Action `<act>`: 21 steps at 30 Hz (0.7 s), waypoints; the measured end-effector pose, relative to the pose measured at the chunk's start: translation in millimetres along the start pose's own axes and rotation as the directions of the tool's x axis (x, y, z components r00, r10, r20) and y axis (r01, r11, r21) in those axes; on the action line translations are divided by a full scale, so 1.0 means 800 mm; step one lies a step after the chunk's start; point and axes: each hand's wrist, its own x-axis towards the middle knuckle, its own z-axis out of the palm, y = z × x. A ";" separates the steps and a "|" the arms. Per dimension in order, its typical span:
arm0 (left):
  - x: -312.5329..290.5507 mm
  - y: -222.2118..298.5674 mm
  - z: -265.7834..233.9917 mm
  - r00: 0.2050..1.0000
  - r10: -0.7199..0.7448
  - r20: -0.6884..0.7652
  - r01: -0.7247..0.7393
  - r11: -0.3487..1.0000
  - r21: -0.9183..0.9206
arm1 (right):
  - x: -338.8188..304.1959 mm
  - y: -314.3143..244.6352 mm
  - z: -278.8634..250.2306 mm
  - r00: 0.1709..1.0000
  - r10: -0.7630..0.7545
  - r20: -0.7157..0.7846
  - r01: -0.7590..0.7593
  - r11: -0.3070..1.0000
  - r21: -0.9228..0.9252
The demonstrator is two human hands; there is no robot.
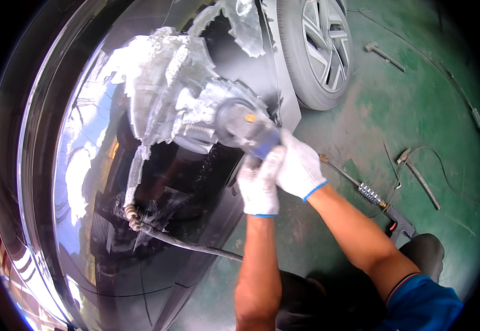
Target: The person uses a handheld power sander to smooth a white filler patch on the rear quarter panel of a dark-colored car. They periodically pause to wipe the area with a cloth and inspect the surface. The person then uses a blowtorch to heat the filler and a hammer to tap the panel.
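Both my hands wear white work gloves with blue cuffs. My left hand (260, 185) and my right hand (299, 168) are closed together round the blue body of an angle grinder (248, 129). The grinder's round head lies against or just over the dark car panel (196, 182); contact is not clear, and its disc is blurred. Bare, shiny, scraped metal (157, 83) with ragged paint edges spreads around and beyond the tool. A clamp-like metal fitting (133, 217) sits on the panel's near part, with a grey cable (190, 244) running from it toward my left forearm.
A car wheel (320, 52) stands beyond the panel's far edge. On the green floor (372, 127) lie a hammer (386, 57), another hammer (421, 182) and a long pull tool with a spring and pistol grip (369, 193). A thin cable (444, 69) trails at the far right.
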 end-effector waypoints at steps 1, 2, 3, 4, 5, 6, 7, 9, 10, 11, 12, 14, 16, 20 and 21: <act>-0.003 -0.012 0.004 0.996 -0.088 -0.024 0.089 0.995 0.036 | -0.008 0.007 -0.001 0.990 0.134 0.044 -0.134 0.991 -0.018; -0.006 -0.020 0.005 0.983 -0.175 -0.051 0.178 0.981 0.070 | -0.009 0.009 0.001 0.991 0.127 0.045 -0.127 0.992 -0.018; -0.005 -0.022 -0.001 0.981 -0.190 -0.038 0.191 0.981 0.022 | -0.009 0.009 0.002 0.992 0.120 0.046 -0.120 0.993 -0.017; -0.005 -0.021 -0.001 0.992 -0.126 -0.020 0.125 0.991 -0.039 | -0.007 0.012 0.000 0.992 0.121 0.040 -0.120 0.993 -0.021; -0.004 -0.007 0.006 0.996 -0.086 -0.020 0.085 0.995 -0.049 | -0.004 0.005 -0.001 0.999 0.033 -0.019 -0.033 0.999 -0.018; -0.002 0.008 0.014 0.999 -0.046 -0.020 0.044 0.997 -0.060 | 0.001 -0.005 -0.008 0.999 0.002 -0.032 -0.001 1.000 0.019; 0.000 0.017 0.013 1.000 -0.019 -0.017 0.017 0.996 -0.085 | 0.008 -0.011 -0.005 0.998 -0.041 -0.043 0.041 0.999 0.000; 0.001 0.011 0.013 1.000 -0.013 0.003 0.013 0.994 -0.112 | 0.006 -0.005 -0.005 0.999 -0.039 -0.037 0.038 0.999 -0.024; -0.001 0.001 0.012 1.000 -0.006 0.005 0.007 0.993 -0.122 | 0.000 0.003 -0.005 1.000 -0.009 -0.020 0.008 1.000 -0.024; -0.005 -0.009 0.007 0.999 -0.051 0.004 0.051 0.997 -0.050 | -0.004 0.010 -0.003 1.000 0.020 0.001 -0.020 1.000 -0.023; -0.008 -0.019 0.007 0.990 -0.134 -0.046 0.135 0.991 0.014 | -0.005 0.013 -0.001 0.998 0.056 0.019 -0.056 0.998 -0.021; -0.003 -0.029 0.007 0.982 -0.183 -0.051 0.184 0.982 0.028 | -0.006 0.021 -0.002 0.987 0.154 0.049 -0.152 0.988 -0.040; -0.002 -0.013 0.006 0.999 -0.054 0.001 0.054 0.997 -0.049 | -0.001 0.014 0.003 0.999 0.042 -0.020 -0.042 0.999 -0.012; 0.010 0.015 0.011 0.998 -0.064 -0.004 0.064 0.997 -0.048 | 0.012 -0.006 -0.004 0.998 -0.026 -0.062 0.025 1.000 -0.015; 0.006 0.002 0.007 0.998 -0.065 -0.003 0.064 0.998 -0.021 | 0.006 0.005 -0.001 0.999 0.015 -0.030 -0.016 1.000 -0.021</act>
